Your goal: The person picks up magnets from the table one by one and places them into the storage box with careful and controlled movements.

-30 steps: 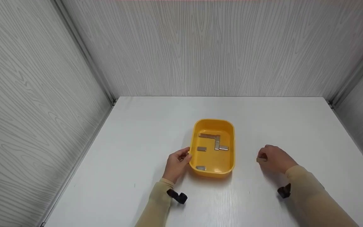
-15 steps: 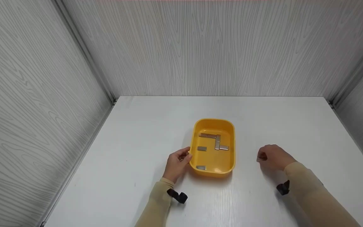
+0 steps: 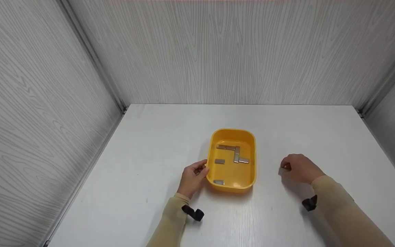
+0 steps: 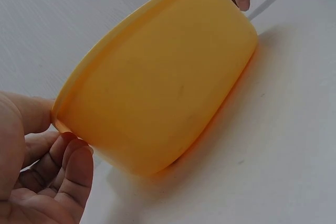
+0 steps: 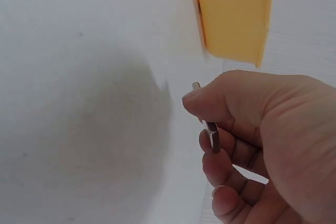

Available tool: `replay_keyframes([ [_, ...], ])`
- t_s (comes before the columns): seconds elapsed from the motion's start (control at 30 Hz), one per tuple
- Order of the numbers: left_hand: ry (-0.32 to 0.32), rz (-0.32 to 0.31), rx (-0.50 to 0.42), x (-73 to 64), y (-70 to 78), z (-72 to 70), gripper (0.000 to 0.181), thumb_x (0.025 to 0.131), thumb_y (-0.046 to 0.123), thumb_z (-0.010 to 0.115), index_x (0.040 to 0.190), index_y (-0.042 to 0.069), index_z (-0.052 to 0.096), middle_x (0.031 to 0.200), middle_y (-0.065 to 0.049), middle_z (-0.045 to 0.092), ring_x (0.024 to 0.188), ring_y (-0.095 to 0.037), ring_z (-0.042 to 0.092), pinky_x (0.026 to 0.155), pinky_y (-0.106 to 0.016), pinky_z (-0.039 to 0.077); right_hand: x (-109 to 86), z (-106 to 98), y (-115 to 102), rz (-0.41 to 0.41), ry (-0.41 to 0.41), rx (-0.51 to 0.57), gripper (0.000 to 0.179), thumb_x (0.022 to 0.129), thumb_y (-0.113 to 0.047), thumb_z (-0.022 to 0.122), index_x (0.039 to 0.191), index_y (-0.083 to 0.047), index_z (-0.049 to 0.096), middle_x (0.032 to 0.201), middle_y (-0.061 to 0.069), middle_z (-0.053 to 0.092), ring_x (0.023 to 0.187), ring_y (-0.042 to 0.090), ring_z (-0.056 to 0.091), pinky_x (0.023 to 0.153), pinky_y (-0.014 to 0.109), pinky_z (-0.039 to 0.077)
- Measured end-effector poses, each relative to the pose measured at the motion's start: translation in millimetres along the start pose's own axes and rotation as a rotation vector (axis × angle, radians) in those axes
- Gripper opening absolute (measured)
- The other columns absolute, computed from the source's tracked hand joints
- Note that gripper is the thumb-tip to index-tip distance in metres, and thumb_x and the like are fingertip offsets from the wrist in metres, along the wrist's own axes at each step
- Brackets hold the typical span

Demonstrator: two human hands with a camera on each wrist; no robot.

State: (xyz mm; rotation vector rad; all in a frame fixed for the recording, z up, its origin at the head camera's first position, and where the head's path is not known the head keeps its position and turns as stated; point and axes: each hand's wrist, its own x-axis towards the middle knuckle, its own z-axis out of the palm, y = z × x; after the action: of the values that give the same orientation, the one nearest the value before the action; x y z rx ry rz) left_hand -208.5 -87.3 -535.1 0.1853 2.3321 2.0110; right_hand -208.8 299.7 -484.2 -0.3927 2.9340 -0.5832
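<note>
A yellow plastic bin [image 3: 233, 175] with rounded corners stands on the white table. My left hand [image 3: 191, 180] pinches its near left rim between thumb and fingers, and the left wrist view shows the bin's outer wall [image 4: 147, 82] rising beside that hand. Right of the bin, my right hand [image 3: 299, 168] holds a small flat silvery metal bar [image 5: 212, 129] between thumb and curled fingers, above its own shadow. The thumb covers part of the bar. Several similar metal bars [image 3: 236, 154] lie in the bin; some form a stepped line, while one bar [image 3: 219, 161] and another bar [image 3: 219, 182] lie apart.
The white table [image 3: 156, 137] stretches around the bin and both hands. A grey wood-grain panel [image 3: 218, 51] closes off the back, with another side panel [image 3: 39, 120] at the left. Each sleeve carries a black wrist camera [image 3: 193, 213].
My right hand has shifted slightly away from me, and the bar in its fingers has turned a little. The left hand and the bin stay in place.
</note>
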Motion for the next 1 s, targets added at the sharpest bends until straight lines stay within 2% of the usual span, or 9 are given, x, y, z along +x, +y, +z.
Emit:
replay_keyframes([
  [0.17,-0.001,0.016,0.015,2.8,1.4,-1.3,0.040,0.094,0.019,0.063,0.131,0.006,0.058,0.106,-0.006,0.062,0.095,-0.020,0.055,0.081,-0.025,0.050,2.1,-10.6,-7.6,-0.056,0.076,0.016,0.016,0.080,-0.004,0.066,0.095,-0.006,0.071,0.082,0.000,0.061,0.076,0.020,0.053,0.071,0.038,0.048],
  [0.3,0.003,0.003,0.042,4.1,2.5,-3.4,0.040,0.094,0.019,0.064,0.131,0.007,0.059,0.104,-0.004,0.062,0.094,-0.019,0.055,0.080,-0.025,0.050,5.7,-17.8,-16.3,-0.076,0.102,0.023,0.013,0.082,-0.007,0.068,0.094,-0.008,0.072,0.080,-0.001,0.060,0.075,0.018,0.053,0.070,0.036,0.049],
  [0.5,0.006,-0.011,0.048,8.4,1.8,-6.6,0.038,0.093,0.017,0.063,0.130,0.007,0.060,0.104,-0.005,0.062,0.094,-0.019,0.055,0.080,-0.026,0.050,12.2,-25.0,-30.7,-0.152,0.150,0.015,0.011,0.079,-0.005,0.070,0.089,-0.009,0.072,0.077,-0.003,0.059,0.071,0.016,0.052,0.066,0.033,0.048],
  [0.67,0.007,-0.051,0.039,10.4,1.0,-8.7,0.038,0.093,0.018,0.064,0.129,0.008,0.060,0.105,-0.005,0.061,0.095,-0.020,0.055,0.080,-0.026,0.051,19.8,-26.9,-47.0,-0.172,0.138,0.005,0.012,0.079,-0.007,0.072,0.090,-0.010,0.073,0.078,-0.003,0.059,0.071,0.016,0.053,0.069,0.032,0.051],
  [1.0,0.003,-0.088,0.053,11.7,4.1,-10.9,0.038,0.093,0.020,0.065,0.129,0.010,0.061,0.105,-0.005,0.061,0.095,-0.020,0.054,0.081,-0.028,0.051,36.1,-29.3,-85.7,-0.226,0.082,-0.041,0.018,0.078,-0.009,0.075,0.096,-0.010,0.072,0.083,-0.003,0.060,0.075,0.016,0.054,0.074,0.032,0.053],
])
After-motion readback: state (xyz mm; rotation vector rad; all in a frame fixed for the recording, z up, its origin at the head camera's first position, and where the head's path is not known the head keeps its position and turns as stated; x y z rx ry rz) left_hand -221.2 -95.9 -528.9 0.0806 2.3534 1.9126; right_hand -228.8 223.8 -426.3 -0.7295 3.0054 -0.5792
